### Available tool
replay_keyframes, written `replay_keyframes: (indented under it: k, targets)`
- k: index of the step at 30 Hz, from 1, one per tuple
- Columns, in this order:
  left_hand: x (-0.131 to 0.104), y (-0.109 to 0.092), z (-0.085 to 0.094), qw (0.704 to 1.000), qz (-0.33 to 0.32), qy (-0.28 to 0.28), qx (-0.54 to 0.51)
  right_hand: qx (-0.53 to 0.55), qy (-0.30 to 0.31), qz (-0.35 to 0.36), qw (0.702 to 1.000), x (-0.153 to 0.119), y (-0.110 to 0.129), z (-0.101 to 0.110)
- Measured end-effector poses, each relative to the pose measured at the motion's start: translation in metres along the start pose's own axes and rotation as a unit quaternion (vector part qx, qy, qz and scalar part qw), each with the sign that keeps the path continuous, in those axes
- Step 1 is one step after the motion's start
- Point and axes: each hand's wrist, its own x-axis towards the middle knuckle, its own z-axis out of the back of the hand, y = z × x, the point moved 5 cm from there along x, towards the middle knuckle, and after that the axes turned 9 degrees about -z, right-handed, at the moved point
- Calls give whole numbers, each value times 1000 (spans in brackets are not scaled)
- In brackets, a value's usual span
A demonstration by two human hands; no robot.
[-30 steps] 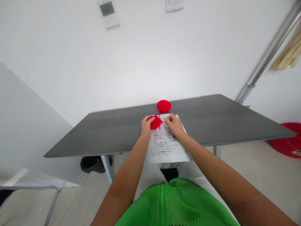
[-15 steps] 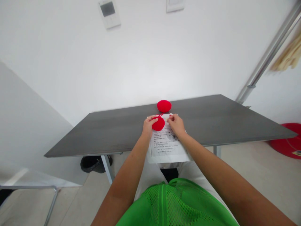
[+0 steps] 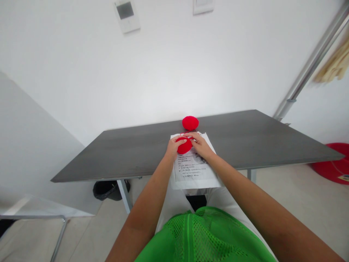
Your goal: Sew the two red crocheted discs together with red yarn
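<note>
Red disc (image 3: 185, 147) in left fingers (image 3: 177, 139), right fingers (image 3: 193, 135) at its edge

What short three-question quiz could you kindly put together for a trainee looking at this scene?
1. Multiple choice: what colour is the round piece in the left hand?
a) green
b) red
c) white
2. True or false: the printed sheet reaches past the near edge of the table.
3. Fill in the blank: beyond the right hand, a second round item lies near the table's ____ edge.

Key: 1. b, red. 2. True; its lower end hangs over the near edge. 3. far.
</note>
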Motion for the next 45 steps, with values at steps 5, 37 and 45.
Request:
replay_keyframes:
  k: [5,37,45]
  targets:
    - [0,1,-2,1000,14,16,-2,9,4,-16,1000,0,-3,1]
    - [-7,7,-9,989,85,96,69,213,-7,-174,961,1,-13,5]
    - [-7,9,-10,988,95,87,80,266,-17,-170,949,1,-13,7]
